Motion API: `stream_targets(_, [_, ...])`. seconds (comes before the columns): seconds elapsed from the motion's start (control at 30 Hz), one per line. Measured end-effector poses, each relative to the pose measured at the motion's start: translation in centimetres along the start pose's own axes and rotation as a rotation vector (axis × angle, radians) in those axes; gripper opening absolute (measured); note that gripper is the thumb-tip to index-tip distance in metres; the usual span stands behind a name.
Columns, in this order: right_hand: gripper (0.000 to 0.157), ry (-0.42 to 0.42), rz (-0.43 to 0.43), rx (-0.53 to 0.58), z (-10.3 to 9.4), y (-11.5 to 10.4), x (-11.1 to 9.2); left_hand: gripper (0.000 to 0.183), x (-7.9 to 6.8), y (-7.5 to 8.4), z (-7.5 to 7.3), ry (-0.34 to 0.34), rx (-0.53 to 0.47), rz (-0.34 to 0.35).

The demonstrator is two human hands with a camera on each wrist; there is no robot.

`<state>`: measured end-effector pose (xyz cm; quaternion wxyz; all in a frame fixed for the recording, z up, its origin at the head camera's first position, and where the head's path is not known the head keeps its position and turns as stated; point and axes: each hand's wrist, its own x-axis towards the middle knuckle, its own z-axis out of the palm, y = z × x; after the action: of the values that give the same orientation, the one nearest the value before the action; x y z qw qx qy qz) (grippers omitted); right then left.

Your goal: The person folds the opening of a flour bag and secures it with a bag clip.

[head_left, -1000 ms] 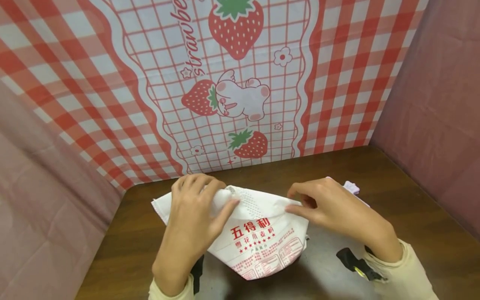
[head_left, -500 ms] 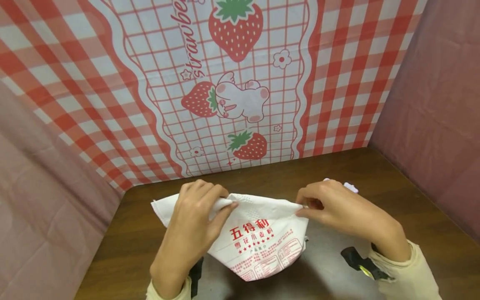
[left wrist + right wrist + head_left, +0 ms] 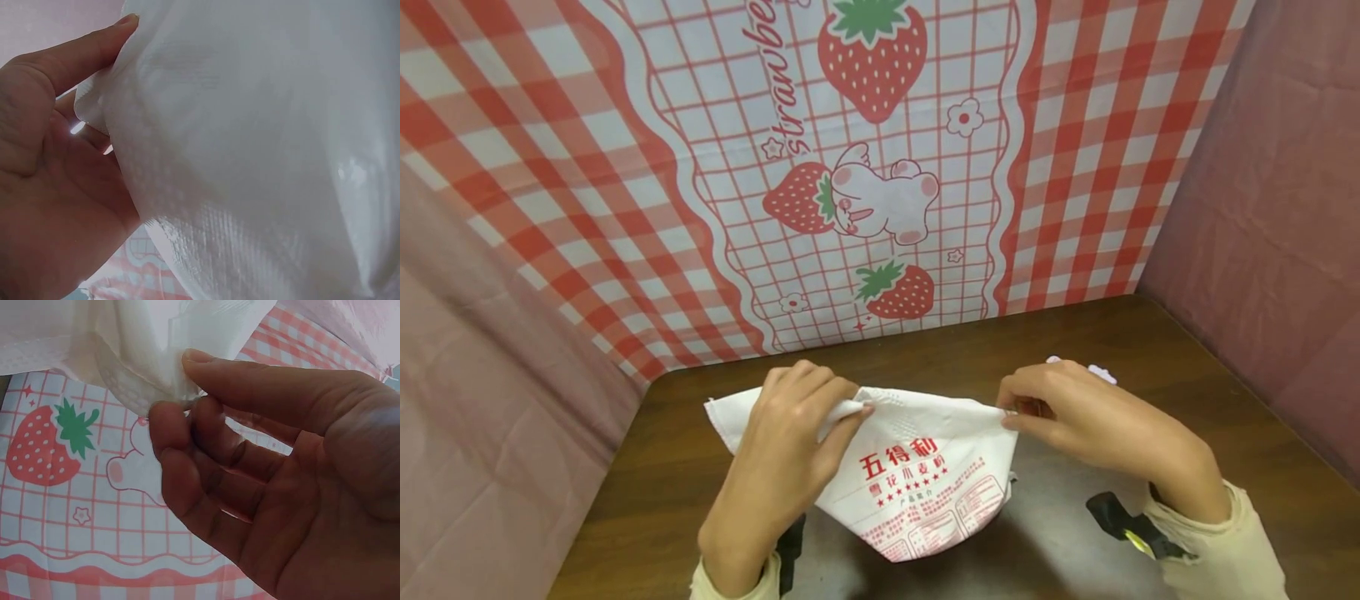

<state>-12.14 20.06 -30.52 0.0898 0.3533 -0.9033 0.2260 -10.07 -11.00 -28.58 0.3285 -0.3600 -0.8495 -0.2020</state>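
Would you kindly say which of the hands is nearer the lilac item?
Right: the right hand is in front of the lilac item; the left hand is well left of it.

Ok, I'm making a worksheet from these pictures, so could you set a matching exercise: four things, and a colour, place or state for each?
1. printed bag
2. tabletop
3. right sleeve
4. checked cloth

A. pale yellow
B. upright behind the tabletop
C. held by left hand and right hand
D. brown

Pairs: 1-C, 2-D, 3-A, 4-B
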Motion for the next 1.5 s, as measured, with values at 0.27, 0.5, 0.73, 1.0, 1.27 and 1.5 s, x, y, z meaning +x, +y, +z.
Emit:
stream_targets(0.27, [0.021,0.083,0.036,0.007,-1.4,0.2,-0.8,0.012,0.2,0.2,-0.1,0.001,0.015,0.010])
stream_targets(0.5, [0.018,0.169,0.124,-0.107,-2.5,2.2,-1.4,0.011,0.3,0.3,-0.2,-0.003,0.032,0.010])
stream_targets(0.73, [0.011,0.211,0.185,-0.151,-2.7,4.2,-1.4,0.011,0.2,0.4,-0.2,0.001,0.037,0.005])
stream_targets(1.0, [0.014,0.148,0.258,-0.148,-2.2,6.8,-1.2,0.011,0.3,0.5,-0.1,0.005,0.034,0.008])
stream_targets(1.27, [0.019,0.082,0.371,-0.073,-0.8,10.5,-1.0,0.011,0.2,0.6,0.1,0.010,0.030,0.004])
stream_targets(1.5, [0.031,0.018,0.451,-0.041,0.8,14.1,-1.2,0.011,0.0,0.7,0.2,0.008,0.035,-0.006])
